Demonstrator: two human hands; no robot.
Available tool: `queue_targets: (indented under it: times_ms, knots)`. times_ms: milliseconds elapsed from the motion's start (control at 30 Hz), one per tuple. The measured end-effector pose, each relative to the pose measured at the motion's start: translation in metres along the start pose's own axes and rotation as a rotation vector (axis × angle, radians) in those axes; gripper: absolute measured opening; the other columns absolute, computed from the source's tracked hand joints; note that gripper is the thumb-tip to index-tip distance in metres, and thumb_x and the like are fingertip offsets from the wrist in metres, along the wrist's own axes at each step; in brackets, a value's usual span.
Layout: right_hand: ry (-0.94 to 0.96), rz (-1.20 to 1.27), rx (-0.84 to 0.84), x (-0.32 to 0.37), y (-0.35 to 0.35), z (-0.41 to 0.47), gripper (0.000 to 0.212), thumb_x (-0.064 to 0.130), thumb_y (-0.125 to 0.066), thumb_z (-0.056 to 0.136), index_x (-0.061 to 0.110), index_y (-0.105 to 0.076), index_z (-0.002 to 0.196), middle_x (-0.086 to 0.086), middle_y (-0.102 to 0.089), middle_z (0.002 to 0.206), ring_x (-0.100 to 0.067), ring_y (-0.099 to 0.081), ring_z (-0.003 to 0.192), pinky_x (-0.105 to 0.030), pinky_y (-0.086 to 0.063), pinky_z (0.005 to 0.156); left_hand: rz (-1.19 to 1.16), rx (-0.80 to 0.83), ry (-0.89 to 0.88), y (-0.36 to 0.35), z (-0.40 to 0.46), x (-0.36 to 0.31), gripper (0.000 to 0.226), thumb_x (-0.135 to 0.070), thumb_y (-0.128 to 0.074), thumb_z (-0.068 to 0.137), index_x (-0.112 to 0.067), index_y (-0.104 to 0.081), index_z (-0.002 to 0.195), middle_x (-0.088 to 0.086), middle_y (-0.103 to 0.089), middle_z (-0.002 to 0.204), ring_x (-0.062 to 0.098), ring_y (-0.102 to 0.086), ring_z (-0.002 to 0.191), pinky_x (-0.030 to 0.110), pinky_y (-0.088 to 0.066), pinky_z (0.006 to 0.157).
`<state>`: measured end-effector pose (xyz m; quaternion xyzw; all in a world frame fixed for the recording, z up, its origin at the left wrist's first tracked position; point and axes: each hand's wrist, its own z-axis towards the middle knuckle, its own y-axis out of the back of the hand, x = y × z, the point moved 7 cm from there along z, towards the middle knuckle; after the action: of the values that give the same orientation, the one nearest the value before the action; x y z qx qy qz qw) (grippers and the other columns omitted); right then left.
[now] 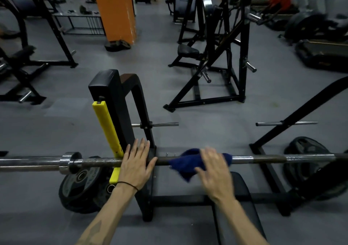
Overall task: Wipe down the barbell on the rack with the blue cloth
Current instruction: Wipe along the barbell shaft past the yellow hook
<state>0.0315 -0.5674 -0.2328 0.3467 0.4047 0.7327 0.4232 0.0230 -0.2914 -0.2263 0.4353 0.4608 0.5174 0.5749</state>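
Rack upright (130, 113) beside left hand (136, 164)

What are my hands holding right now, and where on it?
Nothing is gripped. The left hand lies flat and open on the barbell; the right hand presses the cloth on it, fingers spread.

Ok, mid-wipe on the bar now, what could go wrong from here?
1. The blue cloth is only draped over the barbell under an open right hand; it could slide off.
2. The left hand lies flat on the bar beside the yellow rack guard; fingers might get pinched if the bar rolls.
3. The bar's far right stretch may go unwiped.
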Motion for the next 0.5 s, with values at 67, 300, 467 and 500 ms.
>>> queue_targets:
  times_ms: [67, 300, 467, 500]
  knots:
    - [-0.317, 0.060, -0.087, -0.033, 0.012, -0.008, 0.073, 0.057, -0.021, 0.107, 0.004, -0.045, 0.151, -0.009, -0.034, 0.161, -0.029, -0.031, 0.151, -0.051, -0.019, 0.124, 0.011, -0.018, 0.011, -0.001, 0.000, -0.001, 0.078, -0.060, -0.010, 0.104, -0.007, -0.041, 0.152, 0.011, -0.040, 0.158, 0.031, -0.032, 0.149, 0.051, -0.019, 0.122]
    - [0.065, 0.081, 0.087, 0.068, -0.014, 0.008, 0.069, 0.058, -0.027, 0.107, 0.012, -0.031, 0.159, -0.003, -0.021, 0.168, -0.018, -0.018, 0.155, -0.040, -0.008, 0.127, 0.010, -0.007, -0.007, 0.000, -0.002, 0.003, 0.076, -0.059, -0.013, 0.104, -0.007, -0.040, 0.152, 0.013, -0.040, 0.158, 0.032, -0.034, 0.148, 0.047, -0.016, 0.122]
    - [-0.447, 0.058, -0.136, -0.030, 0.010, -0.010, 0.073, 0.056, -0.020, 0.107, 0.002, -0.044, 0.151, -0.008, -0.029, 0.163, -0.027, -0.025, 0.153, -0.055, -0.017, 0.123, 0.006, -0.015, 0.001, 0.002, -0.002, -0.002, 0.071, -0.055, -0.023, 0.103, -0.007, -0.041, 0.152, 0.012, -0.040, 0.158, 0.032, -0.033, 0.148, 0.051, -0.019, 0.122]
    - [-0.549, 0.119, -0.189, -0.009, 0.002, -0.006, 0.075, 0.058, -0.022, 0.106, 0.001, -0.042, 0.151, -0.009, -0.028, 0.163, -0.028, -0.022, 0.154, -0.057, -0.015, 0.123, -0.005, -0.007, 0.013, 0.001, 0.000, -0.003, 0.071, -0.055, -0.024, 0.102, -0.007, -0.042, 0.152, 0.012, -0.041, 0.158, 0.032, -0.032, 0.149, 0.052, -0.021, 0.121]
